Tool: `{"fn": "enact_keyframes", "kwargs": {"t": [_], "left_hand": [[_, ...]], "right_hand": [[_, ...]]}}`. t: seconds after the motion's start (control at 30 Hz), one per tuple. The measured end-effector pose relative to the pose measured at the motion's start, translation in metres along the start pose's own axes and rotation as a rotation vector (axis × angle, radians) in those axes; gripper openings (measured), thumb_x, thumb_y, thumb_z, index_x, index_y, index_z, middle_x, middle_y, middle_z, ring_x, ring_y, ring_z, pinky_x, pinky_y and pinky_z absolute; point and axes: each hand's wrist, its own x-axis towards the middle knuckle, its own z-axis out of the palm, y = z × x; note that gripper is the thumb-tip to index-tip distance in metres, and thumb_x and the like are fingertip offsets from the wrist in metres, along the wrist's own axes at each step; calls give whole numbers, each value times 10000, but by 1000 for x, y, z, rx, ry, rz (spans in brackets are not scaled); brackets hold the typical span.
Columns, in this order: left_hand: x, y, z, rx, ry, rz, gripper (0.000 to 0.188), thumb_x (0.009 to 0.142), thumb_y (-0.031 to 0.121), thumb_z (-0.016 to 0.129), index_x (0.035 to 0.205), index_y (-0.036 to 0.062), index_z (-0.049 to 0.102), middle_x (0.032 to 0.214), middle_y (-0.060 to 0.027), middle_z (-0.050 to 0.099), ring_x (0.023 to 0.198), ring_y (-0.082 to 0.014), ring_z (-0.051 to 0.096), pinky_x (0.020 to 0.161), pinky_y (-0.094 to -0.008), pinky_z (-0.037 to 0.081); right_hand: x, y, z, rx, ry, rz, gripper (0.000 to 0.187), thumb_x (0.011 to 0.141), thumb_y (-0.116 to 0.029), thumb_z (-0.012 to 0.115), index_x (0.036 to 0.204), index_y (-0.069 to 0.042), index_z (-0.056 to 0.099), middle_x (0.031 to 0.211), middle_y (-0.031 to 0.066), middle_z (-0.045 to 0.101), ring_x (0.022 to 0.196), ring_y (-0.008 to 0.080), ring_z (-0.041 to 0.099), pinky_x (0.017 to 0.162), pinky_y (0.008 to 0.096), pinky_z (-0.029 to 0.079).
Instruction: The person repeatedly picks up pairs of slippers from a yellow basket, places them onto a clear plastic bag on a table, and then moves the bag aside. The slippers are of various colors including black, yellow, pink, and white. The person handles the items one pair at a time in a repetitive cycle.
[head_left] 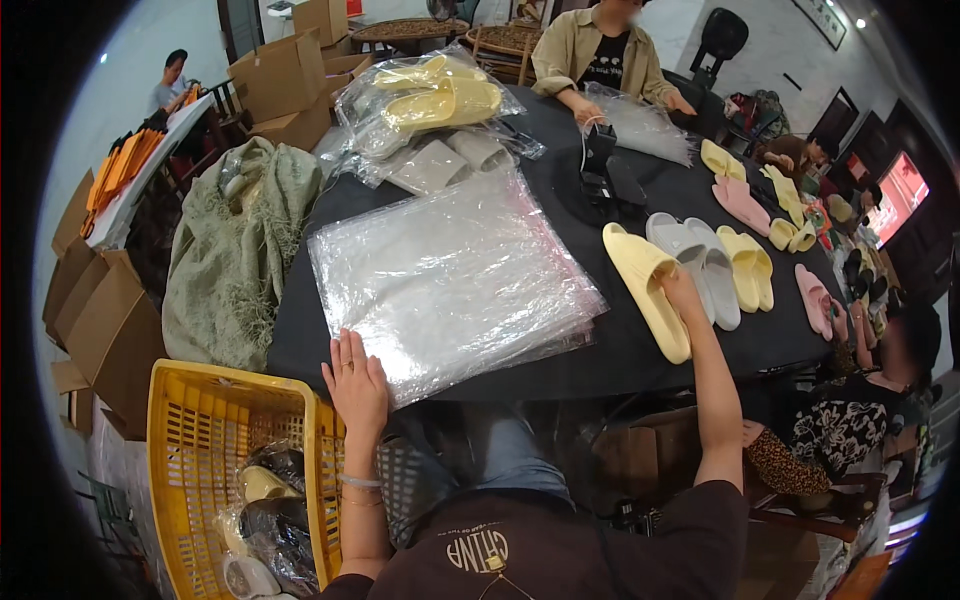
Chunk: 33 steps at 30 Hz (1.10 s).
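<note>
My left hand (pixel 358 385) lies with fingers stretched out on the near left corner of a stack of clear plastic bags (pixel 450 270). At the right of the stack, my right hand (pixel 682 292) grips a pale yellow slipper (pixel 632 262), its fingers in the foot opening under the strap. The fingertips are hidden inside. Just right of that slipper lie a pair of grey slippers (pixel 712 255) and a pair of yellow slippers (pixel 746 268) on the black-covered table (pixel 550 385).
Bagged yellow slippers (pixel 440 100) are piled at the far left of the table. A yellow crate (pixel 165 450) with bagged slippers stands by my left arm. Across the table a person (pixel 610 70) handles plastic bags beside a black device (pixel 610 175). Pink slippers (pixel 815 300) lie farther right, near another person (pixel 840 430).
</note>
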Motion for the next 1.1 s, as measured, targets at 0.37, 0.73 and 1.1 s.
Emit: {"fn": "enact_keyframes", "kwargs": {"t": [0.37,0.73,1.1], "left_hand": [[-2,-1,-3,15,45,0,495,931,264,396,1366,26,400,1453,-116,360,1351,-289,310,1091,-503,211],[-1,1,-3,7,43,-25,521,915,291,434,1362,26,399,1438,-124,379,1345,-282,324,1088,-494,228],[-4,-6,1,-46,63,-16,503,938,299,411,1361,28,399,1460,-121,343,1353,-278,306,1093,-472,228]], "right_hand": [[48,116,-32,-604,253,196,323,823,-190,558,1086,-5,596,1070,218,624,1045,399,557,867,453,439],[35,-3,-20,-969,339,56,401,875,-70,437,1272,-25,470,1411,193,367,1225,382,437,984,446,383],[-12,-204,247,-369,111,-884,303,927,-192,512,1208,-95,569,1318,115,514,1188,293,486,1000,410,337]]}}
